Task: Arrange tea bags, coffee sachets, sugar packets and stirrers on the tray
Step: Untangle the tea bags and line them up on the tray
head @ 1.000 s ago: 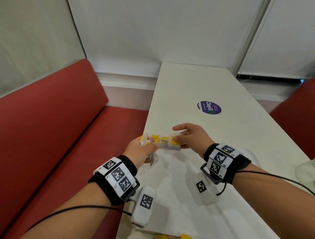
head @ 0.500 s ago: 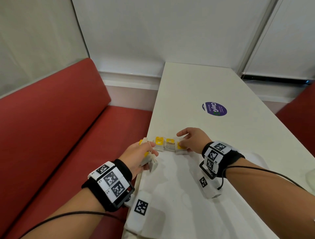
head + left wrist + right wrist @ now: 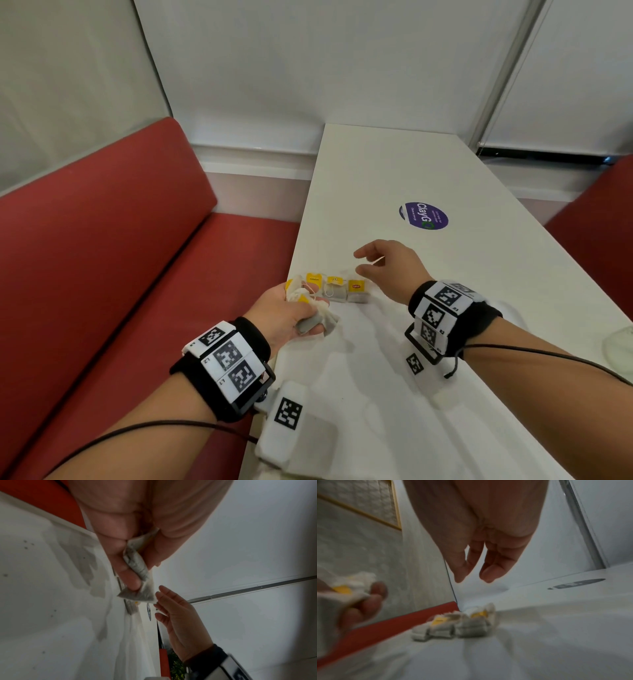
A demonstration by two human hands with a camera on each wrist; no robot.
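Three tea bags (image 3: pixel 337 288) are lying in a row at the left edge of the desk (image 3: pixel 394 171), tags up, touching one another, and that edge is where you are running your risk. Your left hand (image 3: pixel 287 317) is curling tight round a bunch of tea bags (image 3: pixel 313 313), with one corner poking out below the fingers in the left wrist view. Your right hand (image 3: pixel 390 267) is hovering just beyond the row, its grip loose and relaxed, fingers spread, holding nothing.

Watch what is going on here. You are placing these right beside the drop to the red bench (image 3: pixel 102 257); a sleeve brush or a careless nudge is likely to be sending the leftmost bag over the side. You are also squeezing that bunch hard, I reckon, so strings and tags are probably tangling, and pulling one free could be dragging a second out with it. The paper looks thin, so a sharp tug is risking a tear. No tray edge is showing clearly to me, so I cannot tell whether the row is sitting on it at all.
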